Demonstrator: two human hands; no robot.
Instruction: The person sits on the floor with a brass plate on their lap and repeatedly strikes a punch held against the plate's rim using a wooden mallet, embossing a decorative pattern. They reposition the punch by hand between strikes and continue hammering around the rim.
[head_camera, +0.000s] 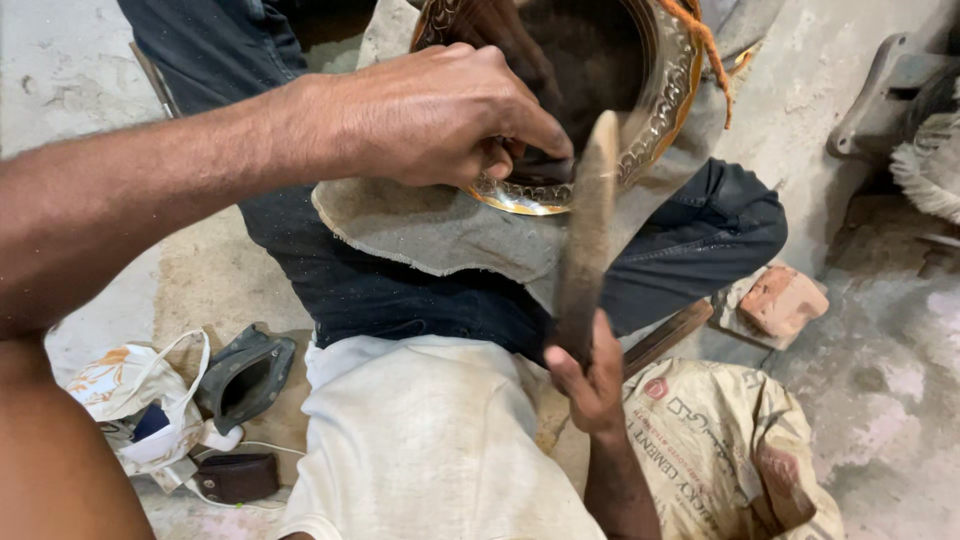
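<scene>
Brass plate (655, 110), round, embossed patterned rim, dark unpolished centre, rests tilted on a grey cloth (430, 225) draped over the person's lap, at top centre of view. Judged stiff and fairly heavy, sheet metal, with a hard rim that is likely sharp-edged; polished parts look slick, so the raised rim is the best place to hold it, with the cloth underneath to stop sliding. Left hand (430, 115) is clamped over the near rim, fingers curled down tight onto the edge, thumb tucked under; grip closed on the plate. Right hand (590, 375) holds a long flat tool (588, 230), brownish, worn, looks like a file or a wooden stick, cannot tell which; fingers wrapped around its lower end, tip pointing up and touching the plate's rim just beside the left fingertips. An orange cord (705, 45) hangs over the far rim.

Person sits on a rough concrete floor (880, 400), dark jeans, dusty off-white shirt. Printed woven sack (720, 450) lies under the right side, a broken brick (785, 300) just beyond it. On the left side: a white printed bag (130, 385), a dark grey sandal (245, 375), a small brown wallet (238, 478), a white cable. Everything is dusty and matte except the plate's rim.
</scene>
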